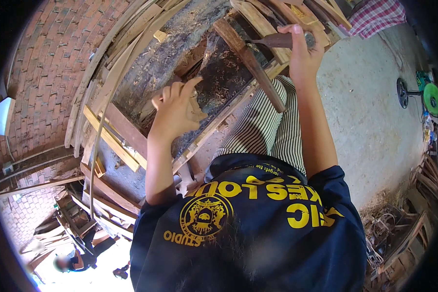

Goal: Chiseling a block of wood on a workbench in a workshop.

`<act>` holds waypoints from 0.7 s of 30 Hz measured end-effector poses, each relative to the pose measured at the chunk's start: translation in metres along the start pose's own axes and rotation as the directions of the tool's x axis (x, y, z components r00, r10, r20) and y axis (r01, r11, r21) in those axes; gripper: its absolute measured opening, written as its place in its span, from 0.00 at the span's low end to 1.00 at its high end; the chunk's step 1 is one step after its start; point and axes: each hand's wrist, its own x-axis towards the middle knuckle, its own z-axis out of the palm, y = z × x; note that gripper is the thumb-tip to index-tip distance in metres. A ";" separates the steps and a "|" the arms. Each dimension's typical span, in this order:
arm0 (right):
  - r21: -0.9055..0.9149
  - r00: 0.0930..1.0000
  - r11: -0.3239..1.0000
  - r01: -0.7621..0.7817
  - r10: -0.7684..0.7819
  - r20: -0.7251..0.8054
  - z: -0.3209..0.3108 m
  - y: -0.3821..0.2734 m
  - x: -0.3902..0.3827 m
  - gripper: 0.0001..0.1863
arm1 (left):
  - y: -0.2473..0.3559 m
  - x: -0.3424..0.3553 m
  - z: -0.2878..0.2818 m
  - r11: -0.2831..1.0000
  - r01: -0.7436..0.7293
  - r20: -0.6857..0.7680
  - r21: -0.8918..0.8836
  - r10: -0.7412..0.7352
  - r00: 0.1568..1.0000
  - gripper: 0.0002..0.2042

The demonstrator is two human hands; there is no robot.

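My right hand [306, 58] grips a wooden-handled tool [282, 40] with a rounded grey end. Its narrow dark part reaches toward a long, weathered wooden bar [248, 61], which slants across the bench down over my striped trousers. My left hand [176, 104] is at the left of that bar, fingers bent around a light wood piece [195, 109], its index finger raised. Beneath both lies a dark, worn bench [146, 78] scattered with shavings, with a hollow near the middle.
Curved planks [97, 82] and boards [114, 141] line the bench's left side, near a brick surface [39, 73]. A checked cloth [374, 17] lies top right, a green fan [432, 97] stands right, scrap wood [399, 233] lower right. Another person [75, 260] is at lower left.
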 end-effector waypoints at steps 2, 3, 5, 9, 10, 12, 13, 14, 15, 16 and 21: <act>0.011 1.000 1.000 -0.003 0.003 0.004 0.000 0.001 -0.002 0.09 | 0.009 -0.003 -0.006 0.999 0.043 0.010 0.003 -0.044 0.999 0.50; 0.026 1.000 1.000 -0.005 0.004 0.015 0.000 0.000 -0.003 0.09 | 0.011 -0.005 -0.006 0.996 0.093 0.016 0.004 -0.093 0.996 0.50; 0.065 1.000 0.998 0.009 -0.009 0.005 0.002 -0.001 -0.001 0.09 | -0.004 0.001 0.017 0.997 0.069 0.031 -0.030 -0.068 0.997 0.50; 0.098 0.996 0.995 -0.027 0.036 -0.084 -0.004 0.001 -0.002 0.08 | -0.017 0.015 0.019 0.984 -0.039 0.021 -0.175 0.044 0.999 0.50; 0.096 0.997 0.995 -0.022 0.030 -0.074 -0.006 -0.001 0.000 0.08 | -0.018 0.016 0.019 0.960 -0.117 -0.045 -0.256 0.109 0.993 0.50; 0.158 0.977 0.982 0.103 -0.070 -0.202 0.003 -0.013 0.002 0.08 | -0.012 0.014 0.029 0.787 -0.156 -0.182 -0.597 0.057 0.982 0.49; 0.278 0.968 0.960 0.037 0.036 -0.250 0.003 -0.023 0.003 0.08 | -0.009 0.015 0.039 0.499 -0.232 -0.284 -0.835 -0.029 0.959 0.49; 0.279 0.972 0.960 0.036 0.031 -0.235 0.001 -0.032 0.008 0.08 | -0.011 0.018 0.059 0.493 -0.237 -0.293 -0.837 -0.039 0.955 0.49; 0.289 0.982 0.957 0.024 0.032 -0.188 -0.005 -0.039 0.015 0.08 | -0.017 0.024 0.086 0.585 -0.270 -0.388 -0.765 -0.083 0.918 0.49; 0.290 0.989 0.957 0.015 0.030 -0.148 -0.010 -0.048 0.021 0.08 | -0.017 0.030 0.106 0.668 -0.290 -0.476 -0.685 -0.110 0.873 0.48; 0.380 0.996 0.922 -0.072 0.083 -0.013 0.008 -0.098 0.026 0.11 | -0.004 0.033 0.148 0.741 -0.072 -0.382 -0.667 -0.258 0.887 0.58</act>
